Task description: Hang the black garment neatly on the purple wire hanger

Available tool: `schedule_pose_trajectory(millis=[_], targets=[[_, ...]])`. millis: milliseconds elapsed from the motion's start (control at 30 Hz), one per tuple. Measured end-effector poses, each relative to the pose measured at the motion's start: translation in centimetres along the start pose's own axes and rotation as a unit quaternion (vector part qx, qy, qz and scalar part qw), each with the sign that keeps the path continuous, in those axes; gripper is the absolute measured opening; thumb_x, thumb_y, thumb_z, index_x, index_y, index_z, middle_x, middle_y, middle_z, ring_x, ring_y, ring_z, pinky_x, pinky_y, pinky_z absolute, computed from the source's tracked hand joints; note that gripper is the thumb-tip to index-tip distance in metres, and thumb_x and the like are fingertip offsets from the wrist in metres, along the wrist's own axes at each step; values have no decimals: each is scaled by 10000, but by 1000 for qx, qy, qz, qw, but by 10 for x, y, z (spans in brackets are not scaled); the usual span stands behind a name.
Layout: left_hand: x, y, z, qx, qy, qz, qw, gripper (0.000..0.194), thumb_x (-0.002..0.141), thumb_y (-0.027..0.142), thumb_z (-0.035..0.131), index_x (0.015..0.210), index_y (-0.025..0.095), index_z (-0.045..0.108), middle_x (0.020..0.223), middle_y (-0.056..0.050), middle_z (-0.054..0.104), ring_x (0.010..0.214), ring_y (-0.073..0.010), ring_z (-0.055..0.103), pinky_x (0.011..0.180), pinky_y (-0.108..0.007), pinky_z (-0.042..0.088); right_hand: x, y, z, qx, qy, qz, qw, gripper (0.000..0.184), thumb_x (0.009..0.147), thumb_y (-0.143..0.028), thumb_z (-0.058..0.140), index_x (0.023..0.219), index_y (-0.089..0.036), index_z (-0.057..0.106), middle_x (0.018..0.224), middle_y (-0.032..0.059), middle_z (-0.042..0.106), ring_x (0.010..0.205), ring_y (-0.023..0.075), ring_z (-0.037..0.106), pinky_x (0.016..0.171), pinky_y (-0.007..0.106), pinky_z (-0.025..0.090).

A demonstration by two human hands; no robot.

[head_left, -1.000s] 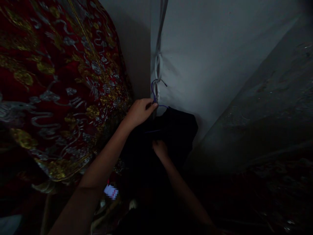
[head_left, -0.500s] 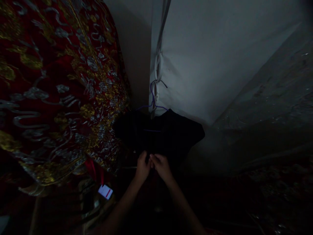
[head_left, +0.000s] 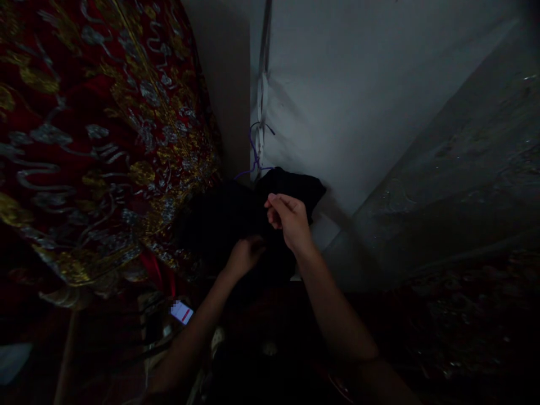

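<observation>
Since prev. frame our R hand (head_left: 287,216) has risen from beside our L hand (head_left: 247,256) toward the hanger (head_left: 255,160), now the nearer. Dark garment (head_left: 230,216) hangs below hanger, long axis running down, behind both hands. R fingers curled in, L partly bent; can't tell if either grips cloth.

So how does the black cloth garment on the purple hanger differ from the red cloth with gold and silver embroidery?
The black cloth garment looks plain; the red cloth is densely patterned in gold and silver. The black garment is central, by the left hand and right hand; the red cloth is at left, filling more of the view. Both are dimly lit.
</observation>
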State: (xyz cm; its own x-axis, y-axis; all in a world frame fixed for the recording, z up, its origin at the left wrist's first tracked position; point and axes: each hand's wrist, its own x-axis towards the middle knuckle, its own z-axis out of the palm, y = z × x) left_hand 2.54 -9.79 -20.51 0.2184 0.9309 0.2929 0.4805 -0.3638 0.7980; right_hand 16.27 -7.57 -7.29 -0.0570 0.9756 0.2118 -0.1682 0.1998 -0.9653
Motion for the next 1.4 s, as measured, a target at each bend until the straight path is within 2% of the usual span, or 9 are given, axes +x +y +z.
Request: schedule_pose_trajectory(millis=[133, 333, 500, 633, 733, 900, 1133, 1300, 1400], targets=[[32, 62, -55, 4, 191, 160, 968, 362, 927, 200, 593, 1288, 212, 576, 993, -36, 681, 868, -146, 646, 825, -283, 503, -12, 9, -7, -71, -43, -20, 996, 449, 839, -618, 599, 720, -186, 628, 479, -37, 534, 404, 82, 448, 404, 195, 313], [57, 102, -83, 130, 139, 245, 951, 149, 965, 215, 549, 929, 183, 690, 873, -41, 674, 828, -155, 640, 774, -276, 501, 0, 30, -11, -221, -1, -128, 967, 409, 933, -533, 509, 724, -197, 612, 552, -5, 552, 529, 127, 508, 536, 244, 388], [56, 86, -117, 103, 323, 203, 919, 166, 961, 289, 555, 903, 179, 664, 886, -34, 676, 881, -160, 627, 856, -285, 482, 1, 92, -8, -253, -25, -67, 965, 381, 914, -489, 506, 680, -204, 600, 566, 11, 548, 548, 149, 507, 551, 274, 368], [38, 28, -148, -101, 483, 22, 870, 248, 926, 426, 543, 918, 190, 620, 815, 3, 638, 812, -137, 608, 776, -248, 474, -26, 114, -3, -166, -83, -6, 983, 373, 919, -491, 506, 712, -203, 624, 506, -32, 485, 487, 129, 469, 523, 257, 350], [17, -26, -136, -292, 434, -171, 835, 298, 838, 506, 538, 832, 210, 572, 634, 51, 549, 621, -113, 545, 629, -227, 443, -43, 111, 2, -105, -89, 30, 990, 388, 906, -513, 534, 685, -201, 603, 481, -41, 477, 457, 118, 448, 509, 252, 341], [-19, -66, -65, -320, 331, -242, 854, 377, 740, 569, 588, 749, 193, 588, 664, -4, 627, 664, -161, 600, 660, -286, 489, -49, 119, -2, -70, -44, 88, 993, 414, 885, -552, 543, 666, -203, 580, 476, -39, 478, 456, 124, 456, 515, 259, 360], [-25, -22, -18, -346, 167, -218, 897, 392, 832, 594, 551, 760, 209, 528, 734, -7, 576, 710, -159, 577, 697, -276, 494, -62, 134, -10, -213, -61, 23, 975, 358, 761, -384, 740, 1051, -200, 638, 1045, 65, 688, 945, 219, 625, 820, 312, 466], [-16, 10, -18, -241, 114, -105, 958, 421, 959, 590, 426, 802, 213, 530, 787, -16, 565, 784, -170, 567, 778, -277, 491, -65, 113, -6, -186, -101, 9, 977, 143, 865, -254, 517, 933, -204, 633, 883, 25, 671, 819, 193, 608, 782, 304, 465], [-21, 13, -26, -203, 75, -34, 976, 319, 978, 502, 459, 1107, 234, 575, 1103, -70, 647, 1051, -207, 607, 954, -314, 484, -54, 92, -14, -149, -112, 7, 982, 165, 848, -236, 461, 849, -210, 624, 816, 7, 636, 778, 179, 582, 722, 275, 453]])
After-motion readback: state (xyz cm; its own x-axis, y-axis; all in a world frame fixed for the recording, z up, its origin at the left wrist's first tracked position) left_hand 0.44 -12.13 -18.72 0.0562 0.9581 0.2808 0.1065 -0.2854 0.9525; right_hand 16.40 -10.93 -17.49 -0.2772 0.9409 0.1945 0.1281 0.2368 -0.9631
